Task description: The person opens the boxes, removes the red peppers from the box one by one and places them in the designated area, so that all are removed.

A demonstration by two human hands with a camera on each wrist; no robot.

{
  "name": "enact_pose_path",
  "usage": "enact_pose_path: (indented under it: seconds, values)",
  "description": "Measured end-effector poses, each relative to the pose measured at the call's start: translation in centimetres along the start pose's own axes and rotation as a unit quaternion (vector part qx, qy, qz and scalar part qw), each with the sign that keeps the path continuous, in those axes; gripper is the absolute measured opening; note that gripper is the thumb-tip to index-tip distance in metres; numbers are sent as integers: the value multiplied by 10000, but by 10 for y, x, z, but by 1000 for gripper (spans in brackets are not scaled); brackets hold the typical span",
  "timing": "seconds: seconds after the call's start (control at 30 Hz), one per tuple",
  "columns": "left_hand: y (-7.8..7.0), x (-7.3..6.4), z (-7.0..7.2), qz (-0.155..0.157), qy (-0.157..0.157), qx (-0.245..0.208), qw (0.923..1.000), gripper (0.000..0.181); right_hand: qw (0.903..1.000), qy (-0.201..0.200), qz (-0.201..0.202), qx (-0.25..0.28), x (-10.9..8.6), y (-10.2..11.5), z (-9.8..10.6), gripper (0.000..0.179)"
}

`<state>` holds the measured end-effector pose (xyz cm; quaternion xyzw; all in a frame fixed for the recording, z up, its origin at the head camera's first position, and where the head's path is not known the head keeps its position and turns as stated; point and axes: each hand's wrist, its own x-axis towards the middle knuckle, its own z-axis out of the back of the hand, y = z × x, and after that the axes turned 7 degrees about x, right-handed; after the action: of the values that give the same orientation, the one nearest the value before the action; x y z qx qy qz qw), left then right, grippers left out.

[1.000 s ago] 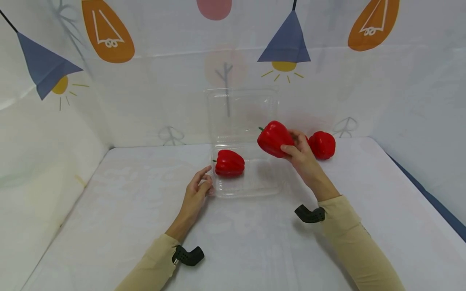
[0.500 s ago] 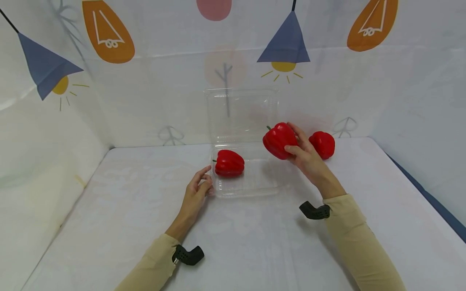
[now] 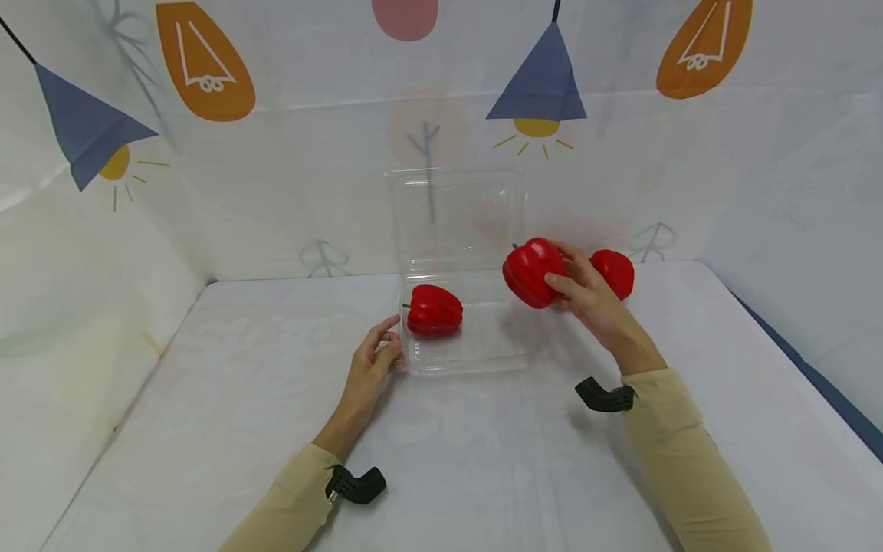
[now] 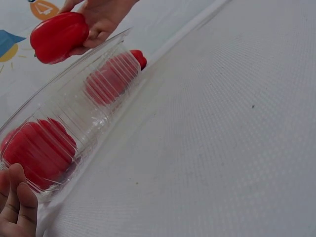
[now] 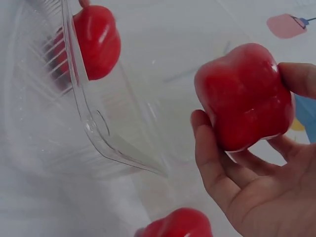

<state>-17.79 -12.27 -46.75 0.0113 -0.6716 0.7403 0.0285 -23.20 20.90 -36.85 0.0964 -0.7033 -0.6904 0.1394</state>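
Observation:
My right hand (image 3: 589,295) grips a red bell pepper (image 3: 533,272) above the right part of a clear plastic clamshell box (image 3: 483,360). In the right wrist view that bell pepper (image 5: 247,96) has its lobed bottom towards the camera, with thumb and fingers around it. A second red bell pepper (image 3: 434,311) lies on its side in the left part of the box, its green stem pointing left. My left hand (image 3: 372,364) touches the box's left wall with its fingertips, relaxed; in the left wrist view its fingers (image 4: 27,202) rest against the outside.
Another red bell pepper (image 3: 612,274) sits on the white table (image 3: 469,468) behind the right hand, partly hidden by it. The box's transparent lid (image 3: 458,218) stands raised at the back. Behind is a white printed cloth (image 3: 310,176).
My right hand has drawn slightly right and down with the bell pepper, which has turned so its stem points more upward. The left hand and the box have stayed put.

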Motion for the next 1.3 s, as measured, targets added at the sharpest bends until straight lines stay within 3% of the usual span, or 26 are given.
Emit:
enact_pose_path:
  seconds: [0.47, 0.77, 1.07, 1.3]
  values:
    - [1, 0, 1, -3, 38, -64, 10000, 43, 9991, -213, -137, -329, -2, 3, 8, 58]
    - [2, 0, 1, 7, 108, -102, 9999, 43, 9961, -241, -196, -827, -4, 2, 13, 54]
    - [1, -1, 2, 31, 137, -163, 9998, 43, 9943, -348, -237, -977, -7, 4, 19, 50]
    - [2, 0, 2, 18, 139, -124, 9998, 43, 9950, -185, -361, -911, -9, 8, 22, 55]
